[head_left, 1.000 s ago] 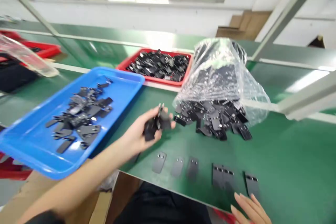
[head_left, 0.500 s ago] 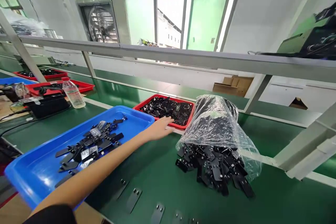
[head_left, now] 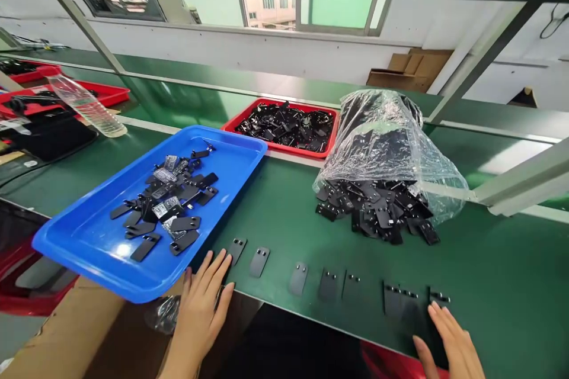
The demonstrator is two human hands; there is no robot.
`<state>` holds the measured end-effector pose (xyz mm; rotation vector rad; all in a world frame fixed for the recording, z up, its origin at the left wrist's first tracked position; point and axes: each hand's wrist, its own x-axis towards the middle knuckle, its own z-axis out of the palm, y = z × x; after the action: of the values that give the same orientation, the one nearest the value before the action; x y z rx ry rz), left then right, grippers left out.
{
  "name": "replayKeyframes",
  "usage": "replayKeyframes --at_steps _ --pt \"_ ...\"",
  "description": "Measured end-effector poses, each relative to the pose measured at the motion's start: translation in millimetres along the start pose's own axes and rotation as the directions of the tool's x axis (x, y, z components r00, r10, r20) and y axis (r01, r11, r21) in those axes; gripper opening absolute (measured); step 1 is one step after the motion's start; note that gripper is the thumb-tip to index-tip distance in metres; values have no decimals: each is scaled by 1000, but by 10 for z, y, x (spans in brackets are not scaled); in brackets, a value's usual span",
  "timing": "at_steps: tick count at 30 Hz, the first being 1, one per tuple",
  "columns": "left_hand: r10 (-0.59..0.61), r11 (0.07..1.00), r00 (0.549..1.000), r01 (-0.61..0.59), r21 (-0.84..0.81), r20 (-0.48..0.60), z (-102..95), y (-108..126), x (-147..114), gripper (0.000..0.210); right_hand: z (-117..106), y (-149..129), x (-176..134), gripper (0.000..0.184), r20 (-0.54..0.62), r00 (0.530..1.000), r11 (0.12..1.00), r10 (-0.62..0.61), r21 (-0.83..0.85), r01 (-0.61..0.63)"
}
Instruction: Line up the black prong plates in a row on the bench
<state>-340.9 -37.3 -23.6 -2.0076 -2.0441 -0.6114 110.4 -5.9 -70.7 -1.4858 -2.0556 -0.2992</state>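
Note:
My left hand (head_left: 202,302) rests at the table's front edge beside the blue tray, fingers spread. Its fingertips are at the leftmost small black plate (head_left: 237,250), apparently touching it. My right hand (head_left: 456,340) is at the lower right, its fingers stretched out and its thumb apart. Those fingertips lie at the near end of the rightmost black plate (head_left: 439,296); whether they press on it I cannot tell. Between my hands several similar plates, such as one flat plate (head_left: 299,278), lie in a loose row, each with two small shiny posts at its far end.
The blue tray (head_left: 89,213) at left holds black parts and clear-wrapped pieces. Behind stands a red tray (head_left: 284,147) full of black parts. A clear plastic bag (head_left: 377,136) spills black plates (head_left: 382,213) onto the green table (head_left: 275,201). A water bottle (head_left: 89,106) stands far left.
The view has tilted down. My left hand has drawn back from beside the red tray to the front edge by the row. My right hand has come into view.

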Motion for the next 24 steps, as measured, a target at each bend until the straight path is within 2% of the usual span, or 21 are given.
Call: replayKeyframes --at_steps 3,5,8,11,15,18,21,24 --pt "-18 999 1000 18 -28 21 30 151 40 59 -97 -124 76 60 39 998 999 41 23 -42" --pt "15 998 999 -13 -59 33 35 262 59 58 -139 -257 131 56 45 998 998 39 43 -41" --pt "132 984 990 -123 -129 57 44 468 79 58 -161 -507 223 52 94 995 996 39 74 -46" --pt "261 944 959 -230 -237 111 59 715 111 57 -165 -743 345 47 161 987 993 26 109 -44" --pt "362 877 923 -288 -384 134 99 966 193 49 -176 -870 476 41 221 975 990 3 140 -35" --pt "339 866 934 -264 -424 112 122 1016 289 45 -199 -857 499 38 203 979 987 20 154 -52" --pt "341 857 935 -264 -442 102 124 990 393 43 -236 -878 537 32 131 991 977 8 209 -36" --pt "371 841 926 -302 -449 74 127 961 440 38 -259 -970 741 28 56 998 955 -31 297 13"
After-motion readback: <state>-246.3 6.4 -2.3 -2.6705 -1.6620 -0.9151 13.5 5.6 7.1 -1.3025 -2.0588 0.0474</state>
